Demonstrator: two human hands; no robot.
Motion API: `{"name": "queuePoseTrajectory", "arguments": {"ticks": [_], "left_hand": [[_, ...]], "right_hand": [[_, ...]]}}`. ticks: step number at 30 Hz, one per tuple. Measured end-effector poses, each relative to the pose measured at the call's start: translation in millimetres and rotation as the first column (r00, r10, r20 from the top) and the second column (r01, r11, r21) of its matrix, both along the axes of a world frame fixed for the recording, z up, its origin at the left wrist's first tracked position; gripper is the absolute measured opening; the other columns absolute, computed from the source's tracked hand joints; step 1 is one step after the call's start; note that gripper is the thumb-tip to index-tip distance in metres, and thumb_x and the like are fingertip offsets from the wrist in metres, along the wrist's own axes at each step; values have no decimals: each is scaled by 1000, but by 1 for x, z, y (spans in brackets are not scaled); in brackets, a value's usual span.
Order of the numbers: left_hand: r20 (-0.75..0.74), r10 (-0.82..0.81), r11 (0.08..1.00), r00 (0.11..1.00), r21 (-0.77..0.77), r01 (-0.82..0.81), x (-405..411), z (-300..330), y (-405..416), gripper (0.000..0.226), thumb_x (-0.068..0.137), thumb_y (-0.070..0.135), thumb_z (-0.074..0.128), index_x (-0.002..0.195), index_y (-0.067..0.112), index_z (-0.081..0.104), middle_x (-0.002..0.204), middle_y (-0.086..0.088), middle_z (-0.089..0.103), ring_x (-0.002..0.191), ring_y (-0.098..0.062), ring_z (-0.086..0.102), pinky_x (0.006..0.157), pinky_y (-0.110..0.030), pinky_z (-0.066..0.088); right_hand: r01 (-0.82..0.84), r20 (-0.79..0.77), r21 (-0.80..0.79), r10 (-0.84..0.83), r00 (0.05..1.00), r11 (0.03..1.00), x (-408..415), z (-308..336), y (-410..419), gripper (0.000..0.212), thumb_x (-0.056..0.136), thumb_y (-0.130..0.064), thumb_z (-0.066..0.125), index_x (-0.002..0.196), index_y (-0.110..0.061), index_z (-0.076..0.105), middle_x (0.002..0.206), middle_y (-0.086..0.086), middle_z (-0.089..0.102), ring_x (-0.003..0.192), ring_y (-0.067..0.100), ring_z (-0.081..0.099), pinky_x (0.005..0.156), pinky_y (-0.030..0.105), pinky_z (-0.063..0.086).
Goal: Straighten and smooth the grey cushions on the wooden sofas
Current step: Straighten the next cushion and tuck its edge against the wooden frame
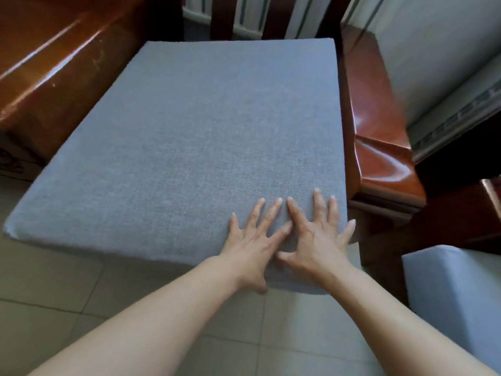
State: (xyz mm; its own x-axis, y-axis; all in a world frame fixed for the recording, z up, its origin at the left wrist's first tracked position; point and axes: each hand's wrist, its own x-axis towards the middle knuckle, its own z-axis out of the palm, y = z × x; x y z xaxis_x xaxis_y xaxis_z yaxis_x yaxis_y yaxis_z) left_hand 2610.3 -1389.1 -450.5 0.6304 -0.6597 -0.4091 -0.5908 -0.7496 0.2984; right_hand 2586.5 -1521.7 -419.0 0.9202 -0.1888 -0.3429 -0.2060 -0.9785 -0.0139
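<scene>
A flat grey fabric cushion [189,137] lies on the seat of a wooden sofa, its near edge overhanging toward me. My left hand [253,240] and my right hand [317,234] rest side by side, palms down with fingers spread, on the cushion's near right corner. The left thumb hangs over the front edge. Neither hand grips anything. The cushion's top looks smooth and its left side sits skewed toward the left armrest.
Glossy reddish wooden armrests flank the seat, one on the left [54,63] and one on the right [374,126]. Dark back slats [222,17] stand behind. Another grey cushion [455,289] shows at lower right. Pale tiled floor [54,280] lies below.
</scene>
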Motion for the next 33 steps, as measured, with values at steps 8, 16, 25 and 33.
{"name": "queuePoseTrajectory", "arguments": {"ticks": [8,16,25,33], "left_hand": [[141,-24,998,990,55,17,-6,5,-46,127,75,49,69,132,38,-43,142,-7,-49,134,-33,-39,108,-67,2],[205,-5,996,979,93,-15,-5,-6,-52,130,73,49,67,115,40,-56,136,-5,-55,131,-31,-44,108,-66,2],[222,3,989,975,142,-35,4,-14,-57,126,74,49,66,122,39,-51,137,-3,-54,133,-29,-41,110,-65,5],[255,20,987,967,149,-59,5,-25,-60,124,74,51,65,126,39,-47,137,-1,-54,135,-28,-39,110,-63,5]], "right_hand": [[-103,-177,31,107,978,994,-1,18,-35,142,56,-41,87,147,-30,-20,148,9,-39,135,40,-34,114,44,19],[-171,-45,26,172,984,985,-5,-13,-42,140,61,-37,85,142,-27,-29,142,16,-43,135,50,-27,112,45,22],[-216,-14,53,217,976,975,8,-23,-49,136,61,-32,85,146,-23,-21,146,20,-38,135,52,-22,112,51,21],[-215,38,44,214,976,976,9,-36,-54,134,59,-33,83,147,-22,-18,148,19,-34,136,51,-20,112,50,20]]}}
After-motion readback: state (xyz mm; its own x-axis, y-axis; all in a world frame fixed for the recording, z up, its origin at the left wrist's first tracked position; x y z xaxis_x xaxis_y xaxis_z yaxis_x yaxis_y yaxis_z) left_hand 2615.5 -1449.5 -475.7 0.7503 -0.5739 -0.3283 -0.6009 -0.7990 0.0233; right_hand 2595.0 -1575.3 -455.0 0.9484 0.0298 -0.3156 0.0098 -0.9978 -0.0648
